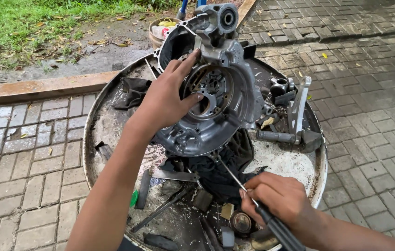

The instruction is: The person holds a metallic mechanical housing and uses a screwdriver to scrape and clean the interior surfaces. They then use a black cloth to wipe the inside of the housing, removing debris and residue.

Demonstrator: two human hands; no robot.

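The right hand [278, 197] was clamped around a black-handled screwdriver with a thin steel shaft [234, 179], its tip touching the lower edge of a grey cast-metal engine casing [234, 93]. Above, the left hand [167, 95] lay spread against that casing, fingers apart, steadying it. Beneath both sat a round, grimy metal tray [281, 162] scattered with tools.

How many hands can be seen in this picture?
2. The left hand rests on the grey engine casing; the right hand grips a screwdriver lower right.
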